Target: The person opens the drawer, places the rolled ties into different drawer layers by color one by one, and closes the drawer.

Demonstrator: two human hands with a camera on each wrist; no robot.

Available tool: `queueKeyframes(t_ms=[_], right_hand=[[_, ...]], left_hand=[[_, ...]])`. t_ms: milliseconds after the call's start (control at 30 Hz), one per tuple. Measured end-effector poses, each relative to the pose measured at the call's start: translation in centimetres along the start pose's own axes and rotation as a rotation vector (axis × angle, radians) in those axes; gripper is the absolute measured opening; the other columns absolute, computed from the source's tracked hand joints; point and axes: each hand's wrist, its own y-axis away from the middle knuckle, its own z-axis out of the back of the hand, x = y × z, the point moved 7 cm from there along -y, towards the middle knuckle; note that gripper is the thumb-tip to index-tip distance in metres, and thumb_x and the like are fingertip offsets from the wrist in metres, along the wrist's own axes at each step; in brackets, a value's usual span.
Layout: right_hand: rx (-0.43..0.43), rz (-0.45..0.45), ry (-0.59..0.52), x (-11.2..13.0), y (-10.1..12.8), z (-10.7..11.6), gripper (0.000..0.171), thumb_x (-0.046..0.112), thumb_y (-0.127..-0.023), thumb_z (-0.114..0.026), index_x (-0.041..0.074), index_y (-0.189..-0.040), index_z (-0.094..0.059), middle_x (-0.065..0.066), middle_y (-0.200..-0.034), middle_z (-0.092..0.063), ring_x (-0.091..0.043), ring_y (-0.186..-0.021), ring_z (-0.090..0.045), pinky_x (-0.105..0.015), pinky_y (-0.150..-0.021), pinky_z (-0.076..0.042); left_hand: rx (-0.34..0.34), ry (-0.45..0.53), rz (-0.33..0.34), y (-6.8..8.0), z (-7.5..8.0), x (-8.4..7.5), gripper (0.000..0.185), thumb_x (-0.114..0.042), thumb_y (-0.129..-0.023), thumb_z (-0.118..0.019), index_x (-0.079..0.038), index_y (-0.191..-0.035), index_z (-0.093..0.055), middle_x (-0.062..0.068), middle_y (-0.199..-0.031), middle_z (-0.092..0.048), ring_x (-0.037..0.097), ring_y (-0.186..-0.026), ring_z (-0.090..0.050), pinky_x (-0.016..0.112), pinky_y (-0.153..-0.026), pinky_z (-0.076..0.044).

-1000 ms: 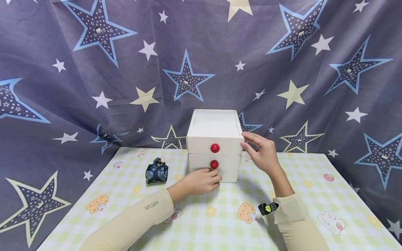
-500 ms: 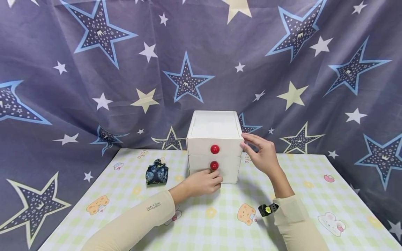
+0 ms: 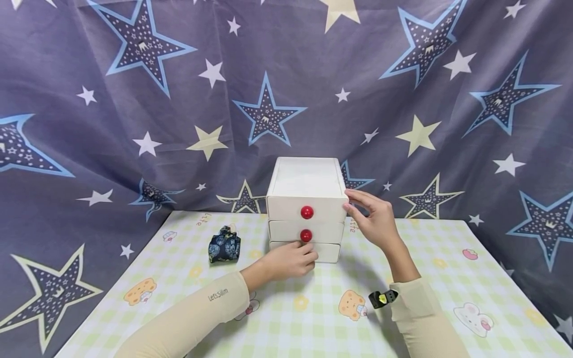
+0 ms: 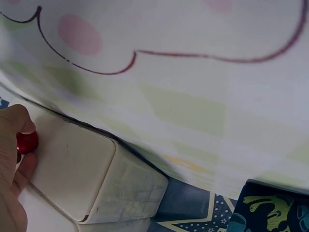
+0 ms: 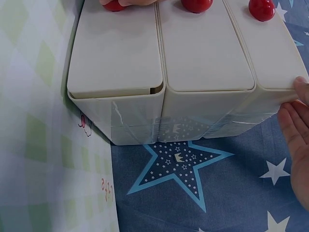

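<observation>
A white cabinet (image 3: 306, 176) of three stacked drawers stands upright at the back middle of the table. Each drawer has a round red knob; the top knob (image 3: 307, 212) and middle knob (image 3: 306, 235) show in the head view. My left hand (image 3: 286, 261) pinches the bottom drawer's knob (image 4: 27, 142) between thumb and fingers. A narrow dark gap lies along one edge of the bottom drawer (image 5: 116, 53) in the right wrist view. At the cabinet's upper right front corner, my right hand (image 3: 371, 214) rests its thumb on the front edge and its extended fingers along the side.
A small dark blue patterned fabric pouch (image 3: 225, 245) sits on the table left of the cabinet. The table bears a green-checked cloth (image 3: 300, 328) with cartoon prints. Behind it hangs a star-patterned curtain (image 3: 179, 114). A black strap (image 3: 383, 298) is at my right wrist.
The seam above the bottom drawer shows more clearly, and its front has come slightly forward. My left hand has shifted a little to the right; my right hand keeps its place on the cabinet.
</observation>
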Motion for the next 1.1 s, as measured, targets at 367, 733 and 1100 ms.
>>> queueKeyframes(t_ms=[367, 733, 1100], right_hand=[[0.005, -0.010, 0.005, 0.0, 0.0, -0.1, 0.037, 0.001, -0.089, -0.079, 0.002, -0.125, -0.072, -0.012, -0.126, -0.071, -0.027, -0.105, -0.073, -0.014, -0.096, -0.053], [0.008, -0.006, 0.019, 0.0, 0.0, 0.0, 0.038, 0.002, -0.088, -0.079, 0.002, -0.126, -0.072, -0.013, -0.127, -0.071, -0.027, -0.104, -0.073, -0.012, -0.096, -0.052], [0.002, -0.003, 0.010, -0.1, 0.0, -0.1, 0.037, 0.001, -0.088, -0.079, 0.002, -0.125, -0.073, -0.012, -0.126, -0.071, -0.028, -0.103, -0.073, -0.012, -0.095, -0.053]], left_hand=[[-0.018, 0.000, -0.010, 0.1, 0.7, -0.3, 0.016, -0.019, -0.102, -0.058, -0.024, -0.097, -0.072, -0.003, -0.101, -0.053, 0.017, -0.097, -0.052, 0.024, -0.073, -0.052], [-0.074, 0.016, -0.023, 0.1, 1.6, -0.9, 0.017, -0.018, -0.101, -0.057, -0.024, -0.092, -0.070, -0.004, -0.099, -0.053, 0.016, -0.094, -0.052, 0.022, -0.068, -0.050], [-0.045, 0.030, -0.026, 0.3, 2.1, -1.4, 0.017, -0.018, -0.101, -0.055, -0.022, -0.094, -0.070, -0.003, -0.099, -0.052, 0.016, -0.093, -0.051, 0.022, -0.067, -0.049]])
